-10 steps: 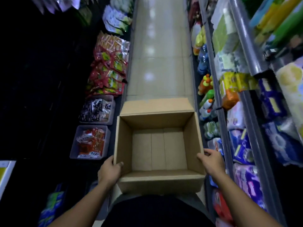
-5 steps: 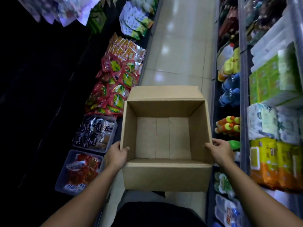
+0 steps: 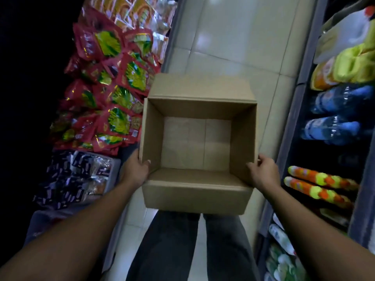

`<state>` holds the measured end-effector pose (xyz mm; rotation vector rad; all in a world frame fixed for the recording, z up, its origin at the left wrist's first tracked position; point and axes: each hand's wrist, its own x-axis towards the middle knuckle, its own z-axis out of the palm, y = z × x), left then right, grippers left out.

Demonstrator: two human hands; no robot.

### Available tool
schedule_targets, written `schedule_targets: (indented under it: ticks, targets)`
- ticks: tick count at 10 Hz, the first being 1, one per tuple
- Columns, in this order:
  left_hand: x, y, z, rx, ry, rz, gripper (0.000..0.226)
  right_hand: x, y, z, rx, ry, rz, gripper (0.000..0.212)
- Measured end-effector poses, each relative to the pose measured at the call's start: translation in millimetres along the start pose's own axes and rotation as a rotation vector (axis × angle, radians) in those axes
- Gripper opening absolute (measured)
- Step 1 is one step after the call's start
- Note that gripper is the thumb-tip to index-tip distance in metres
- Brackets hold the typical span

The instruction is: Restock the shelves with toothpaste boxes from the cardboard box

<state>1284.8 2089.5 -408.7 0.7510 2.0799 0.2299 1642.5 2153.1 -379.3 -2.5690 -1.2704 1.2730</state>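
Cardboard box [image 3: 194,197] is level, open side up, empty, centred over the aisle floor [image 3: 223,47], with left hand [image 3: 135,171] gripping its left wall and right hand [image 3: 263,172] its right wall, neither nearer; no toothpaste boxes visible.

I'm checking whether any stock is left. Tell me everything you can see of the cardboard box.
The cardboard box is plain brown card, open-topped, its far flap folded outward. Inside, only the bare bottom shows. It is held roughly level over the tiled floor; the left hand grips its left wall and the right hand its right wall, at the near corners.
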Motion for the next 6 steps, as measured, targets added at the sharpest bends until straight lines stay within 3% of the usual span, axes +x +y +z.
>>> schedule_targets:
  ticks: [1, 3, 4, 6]
  targets:
    - [70.8, -13.0, 41.2, 0.071, 0.042, -0.029, 0.033, 76.1, 7.2, 49.0, -0.074, -0.024, -0.046, 0.005]
    - [167.1, -52.8, 128.3, 0.112, 0.141, -0.04, 0.033, 187.7, 40.2, 137.1, -0.052, -0.061, -0.018, 0.02]
    - [182.7, -67.9, 151.3, 0.087, 0.183, -0.089, 0.032, 204.4, 51.3, 160.4, -0.042, -0.021, -0.055, 0.025]
    - [159.7, -55.7, 117.1, 0.101, 0.057, -0.125, 0.031, 184.9, 45.9, 126.7, -0.007, -0.103, 0.048, 0.048]
